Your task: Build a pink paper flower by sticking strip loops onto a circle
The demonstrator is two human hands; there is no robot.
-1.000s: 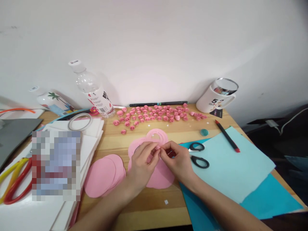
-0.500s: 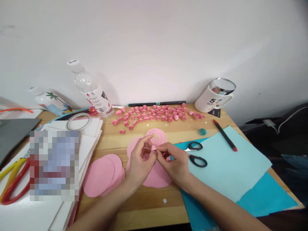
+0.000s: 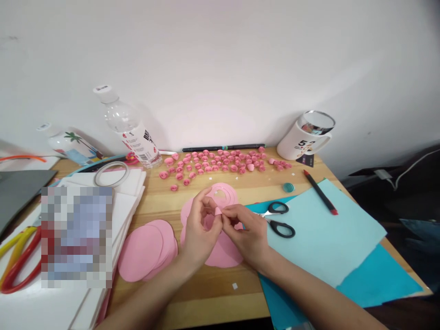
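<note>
My left hand (image 3: pixel 202 229) and my right hand (image 3: pixel 247 236) meet at the middle of the desk, both closed, fingertips pinching a small curled pink paper strip (image 3: pixel 217 211). Much of the strip is hidden by the fingers. Below them lie pink paper circles (image 3: pixel 225 252), and behind them a circle cut into a spiral (image 3: pixel 227 192). A stack of pink circles (image 3: pixel 140 252) rests left of my left hand. Farther back, many small rolled pink paper roses (image 3: pixel 225 160) are spread out. Black-handled scissors (image 3: pixel 282 229) lie just right of my right hand.
Light and dark blue paper sheets (image 3: pixel 330 238) cover the right side, with a black-and-red pen (image 3: pixel 321 192) on top. A teal cap (image 3: pixel 288 187) and a white mug (image 3: pixel 299 142) stand behind. Leftward are a plastic bottle (image 3: pixel 132 130), a tape roll (image 3: pixel 112 174) and red-yellow scissors (image 3: pixel 22 261).
Both hands keep their pinch on the pink paper strip, with only tiny finger movement. The whole view has shifted very slightly.
</note>
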